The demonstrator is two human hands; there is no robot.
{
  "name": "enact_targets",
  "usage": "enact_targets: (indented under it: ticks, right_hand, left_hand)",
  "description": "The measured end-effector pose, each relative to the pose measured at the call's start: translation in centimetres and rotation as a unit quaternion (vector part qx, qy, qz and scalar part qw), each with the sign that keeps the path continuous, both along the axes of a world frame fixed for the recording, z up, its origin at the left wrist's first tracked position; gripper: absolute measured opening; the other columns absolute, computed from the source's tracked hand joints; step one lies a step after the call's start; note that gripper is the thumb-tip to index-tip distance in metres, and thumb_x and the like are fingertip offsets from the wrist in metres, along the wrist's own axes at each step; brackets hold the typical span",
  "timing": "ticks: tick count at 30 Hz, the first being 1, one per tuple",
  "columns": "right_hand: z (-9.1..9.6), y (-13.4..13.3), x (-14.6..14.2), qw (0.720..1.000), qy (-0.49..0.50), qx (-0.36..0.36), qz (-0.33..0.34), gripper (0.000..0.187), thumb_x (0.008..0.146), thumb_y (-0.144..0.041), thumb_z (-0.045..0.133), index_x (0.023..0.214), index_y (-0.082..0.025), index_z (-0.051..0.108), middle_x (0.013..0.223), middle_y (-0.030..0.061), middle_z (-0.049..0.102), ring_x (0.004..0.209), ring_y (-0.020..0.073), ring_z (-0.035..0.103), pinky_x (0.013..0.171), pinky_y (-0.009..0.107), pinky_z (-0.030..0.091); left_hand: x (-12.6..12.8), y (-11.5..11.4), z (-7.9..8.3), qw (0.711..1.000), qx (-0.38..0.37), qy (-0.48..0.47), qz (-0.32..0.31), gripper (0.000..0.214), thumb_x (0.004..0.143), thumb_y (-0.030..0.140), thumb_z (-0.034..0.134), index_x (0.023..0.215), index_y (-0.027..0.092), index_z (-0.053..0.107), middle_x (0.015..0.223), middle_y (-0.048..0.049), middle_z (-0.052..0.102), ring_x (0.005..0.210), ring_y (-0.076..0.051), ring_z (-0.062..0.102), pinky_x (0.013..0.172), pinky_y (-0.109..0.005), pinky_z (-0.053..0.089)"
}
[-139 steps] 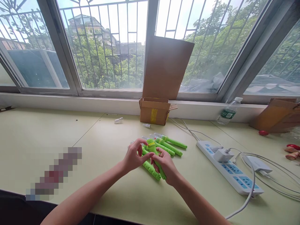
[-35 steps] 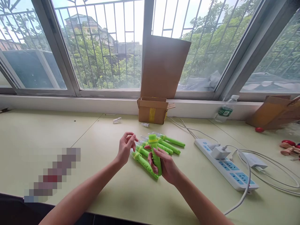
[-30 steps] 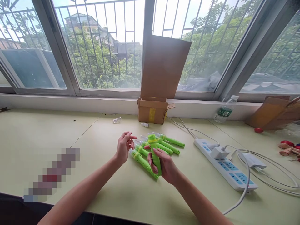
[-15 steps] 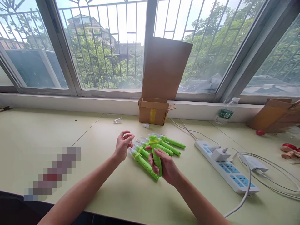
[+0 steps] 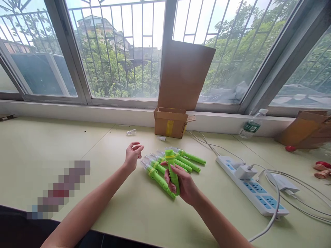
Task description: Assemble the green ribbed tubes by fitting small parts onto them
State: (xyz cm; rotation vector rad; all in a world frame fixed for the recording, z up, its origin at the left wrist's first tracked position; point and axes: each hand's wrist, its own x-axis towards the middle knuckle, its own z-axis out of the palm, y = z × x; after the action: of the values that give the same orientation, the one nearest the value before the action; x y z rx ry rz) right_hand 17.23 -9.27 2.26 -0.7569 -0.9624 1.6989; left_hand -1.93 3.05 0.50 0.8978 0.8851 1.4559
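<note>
My right hand (image 5: pixel 184 186) is wrapped round a green plastic tube (image 5: pixel 172 172), holding it nearly upright with its threaded open top up. My left hand (image 5: pixel 132 155) hovers left of it, palm up, fingers loosely curled; whether it holds a small piece is unclear. Several more green tubes with clear caps (image 5: pixel 186 159) lie in a row on the pale green table (image 5: pixel 51 148) just behind and beside my hands.
An open cardboard box (image 5: pixel 170 122) stands at the window sill with a cardboard sheet (image 5: pixel 184 74) leaning behind it. Two small clear caps (image 5: pixel 131 132) lie near it. A white power strip (image 5: pixel 254 187) with cables lies to the right, with a water bottle (image 5: pixel 252 124) beyond it.
My left hand has left the tube's top and drifted up and to the left. My right hand keeps the green tube upright in the same place.
</note>
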Motion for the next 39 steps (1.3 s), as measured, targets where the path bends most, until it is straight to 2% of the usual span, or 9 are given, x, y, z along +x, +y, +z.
enact_targets:
  ticks: [8,15,18,22,31,39]
  right_hand:
    - [-0.2,0.1,0.0,1.000,-0.004,0.002,0.004,0.031,0.088,-0.042,0.057,0.106,-0.018,0.060,0.063,-0.0009,0.057,0.039,0.0076,0.037,0.038,0.021,0.031]
    - [-0.2,-0.1,-0.1,1.000,-0.012,-0.001,0.005,0.030,0.089,-0.041,0.055,0.106,-0.018,0.061,0.064,-0.0005,0.057,0.040,0.0074,0.038,0.038,0.021,0.031]
    - [0.0,-0.2,-0.1,1.000,-0.014,-0.001,0.005,0.030,0.088,-0.042,0.056,0.106,-0.018,0.061,0.063,-0.0006,0.057,0.040,0.0074,0.037,0.038,0.021,0.030]
    - [0.1,-0.2,-0.2,1.000,-0.017,0.001,0.006,0.031,0.087,-0.043,0.057,0.104,-0.019,0.061,0.062,-0.0009,0.057,0.038,0.0072,0.036,0.037,0.021,0.030]
    - [-0.1,-0.1,-0.2,1.000,-0.014,0.001,0.007,0.030,0.087,-0.043,0.057,0.105,-0.018,0.061,0.064,-0.0005,0.057,0.039,0.0070,0.036,0.037,0.021,0.030]
    - [-0.3,-0.1,-0.2,1.000,-0.009,0.005,0.011,0.027,0.090,-0.039,0.053,0.105,-0.017,0.060,0.063,-0.0003,0.057,0.039,0.0070,0.036,0.037,0.020,0.029]
  left_hand:
    - [-1.0,1.1,-0.5,1.000,-0.004,0.007,-0.003,0.051,0.051,0.031,0.086,0.090,0.017,0.056,0.077,0.0007,0.062,0.040,-0.001,0.036,0.041,-0.020,0.032]
    - [-1.1,1.3,-0.9,1.000,0.013,0.016,0.004,0.037,0.055,0.019,0.076,0.086,0.018,0.057,0.076,0.0028,0.059,0.041,-0.001,0.040,0.042,-0.020,0.035]
    - [-1.3,1.4,-0.8,1.000,0.001,0.022,0.009,0.030,0.064,0.030,0.071,0.088,0.017,0.059,0.082,-0.0016,0.063,0.041,-0.003,0.043,0.042,-0.021,0.038]
    - [-1.6,1.6,-0.8,0.999,-0.014,0.033,0.015,0.037,0.073,0.044,0.066,0.098,0.017,0.061,0.097,-0.0086,0.067,0.042,-0.003,0.047,0.045,-0.023,0.042]
    - [-1.6,1.7,-1.1,0.999,-0.017,0.025,0.015,0.039,0.069,0.039,0.073,0.097,0.016,0.060,0.101,-0.0105,0.067,0.046,-0.004,0.050,0.048,-0.023,0.045]
    - [-1.5,1.5,-1.0,0.999,-0.015,0.034,0.024,0.049,0.059,0.029,0.081,0.100,0.017,0.057,0.087,-0.0033,0.064,0.047,-0.004,0.049,0.051,-0.023,0.045]
